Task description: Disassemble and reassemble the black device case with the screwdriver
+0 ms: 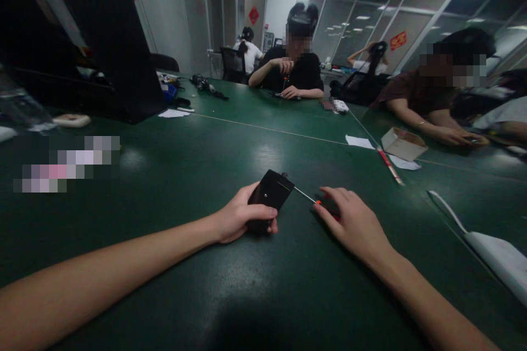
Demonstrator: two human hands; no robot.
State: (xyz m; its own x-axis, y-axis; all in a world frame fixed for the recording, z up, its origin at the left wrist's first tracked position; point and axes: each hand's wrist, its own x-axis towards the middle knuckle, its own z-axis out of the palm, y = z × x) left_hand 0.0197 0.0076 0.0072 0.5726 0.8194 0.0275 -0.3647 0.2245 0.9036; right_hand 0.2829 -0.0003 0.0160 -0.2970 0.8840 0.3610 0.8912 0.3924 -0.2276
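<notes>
My left hand [242, 213] is closed around a flat black rectangular case [272, 189], thumb across its face. The case is tilted up toward the right, and a small silver dot shows on its surface. A screwdriver [304, 194] with a thin metal shaft and an orange-and-black handle lies between the case and my right hand [352, 216]. The fingers of my right hand are curled around its handle, which they mostly cover. The shaft points at the right edge of the case; whether its tip touches cannot be made out.
The green table [247, 296] spreads under both arms. A white power-strip-like block [498, 258] lies at right. Farther off are a cardboard box [403, 143], a red-and-white stick [390, 166], and paper [359, 142]. A dark panel [111, 38] stands at left. Other people sit across and at right.
</notes>
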